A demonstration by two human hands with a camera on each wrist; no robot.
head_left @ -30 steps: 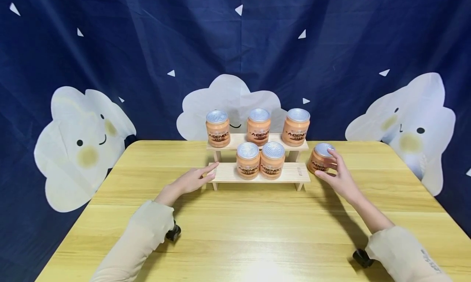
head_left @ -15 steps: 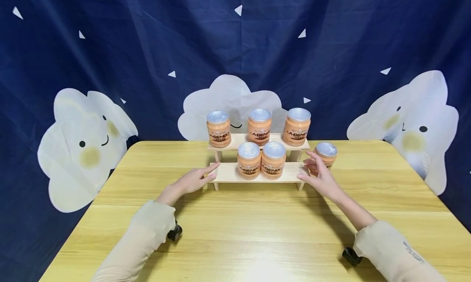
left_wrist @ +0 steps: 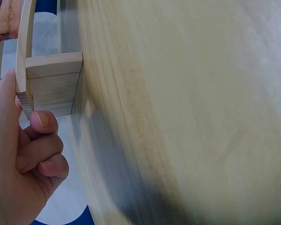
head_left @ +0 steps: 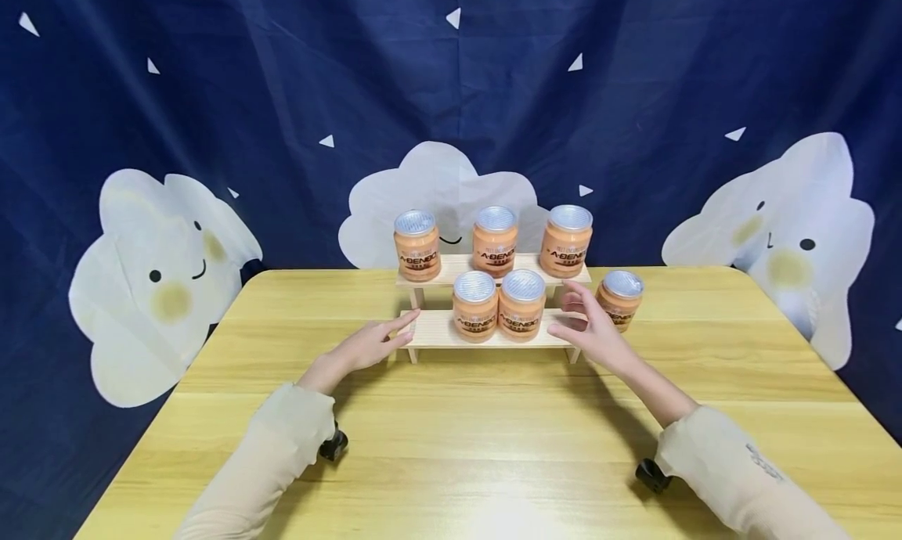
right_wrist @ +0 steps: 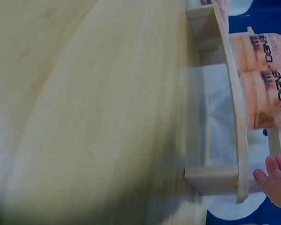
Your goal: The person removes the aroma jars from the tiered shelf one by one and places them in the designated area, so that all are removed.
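A two-step wooden display rack [head_left: 440, 333] stands on the table. My left hand [head_left: 365, 346] holds the left end of its lower board; in the left wrist view the thumb lies along the board and the other fingers curl below it. My right hand [head_left: 597, 335], fingers spread and holding nothing, hovers by the lower board's right end. Just left of its fingertips are two orange jars with silver lids, the right jar [head_left: 521, 309] and the left jar [head_left: 475, 309], side by side. Behind my right hand, another such jar [head_left: 622, 299] stands on the table.
Three matching jars line the upper board: left [head_left: 417, 246], middle [head_left: 496, 243] and right [head_left: 567, 243]. The wooden table [head_left: 451, 423] stretches in front of the rack. A dark blue curtain [head_left: 282, 117] with cloud prints hangs behind.
My right hand has moved left, from the jar on the table to the right end of the lower board. My left hand and the jars on the rack have stayed put.
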